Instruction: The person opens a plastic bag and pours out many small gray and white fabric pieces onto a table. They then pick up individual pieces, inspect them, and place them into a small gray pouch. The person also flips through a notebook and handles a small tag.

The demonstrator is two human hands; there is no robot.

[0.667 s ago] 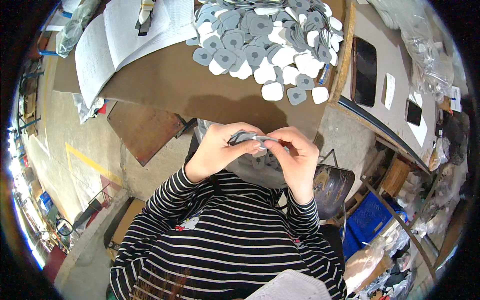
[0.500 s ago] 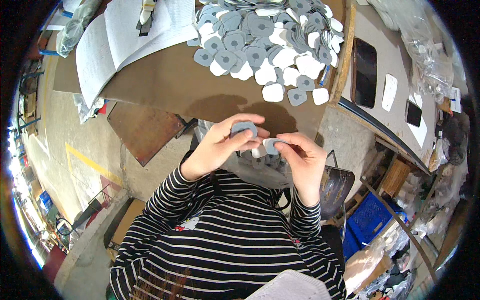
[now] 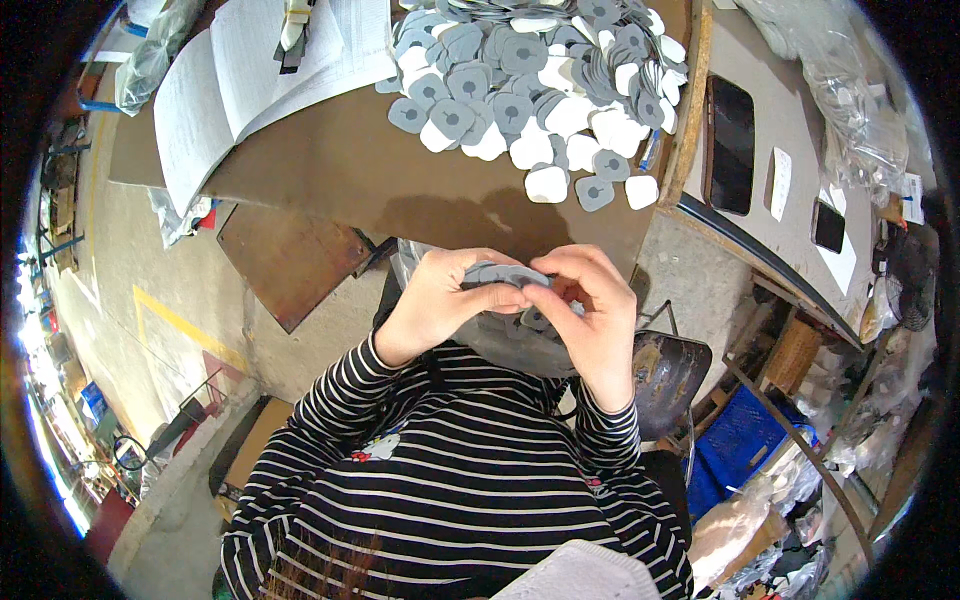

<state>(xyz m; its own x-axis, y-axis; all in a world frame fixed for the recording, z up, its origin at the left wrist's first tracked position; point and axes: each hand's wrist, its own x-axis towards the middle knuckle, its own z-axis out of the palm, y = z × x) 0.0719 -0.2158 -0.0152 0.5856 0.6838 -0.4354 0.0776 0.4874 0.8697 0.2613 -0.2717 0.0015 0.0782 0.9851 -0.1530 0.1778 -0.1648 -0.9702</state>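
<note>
My left hand is closed round thin grey rounded pads, with its thumb along their near side. From the other side my right hand pinches the right end of the same pads between thumb and fingers. The pads are seen nearly edge-on, and the fingers partly hide them, so how many there are I cannot tell. Under my hands, at my lap, sits a clear plastic bag with grey pads in it. On the brown table beyond lies a large heap of grey and white pads.
An open notebook lies at the table's far left. To the right, a side table holds a large black phone and a smaller one. A dark stool and a blue crate stand right of me.
Both hands have come together. The pad in my right hand, held apart before, now meets the grey pad in my left hand, and both hands grip there.
</note>
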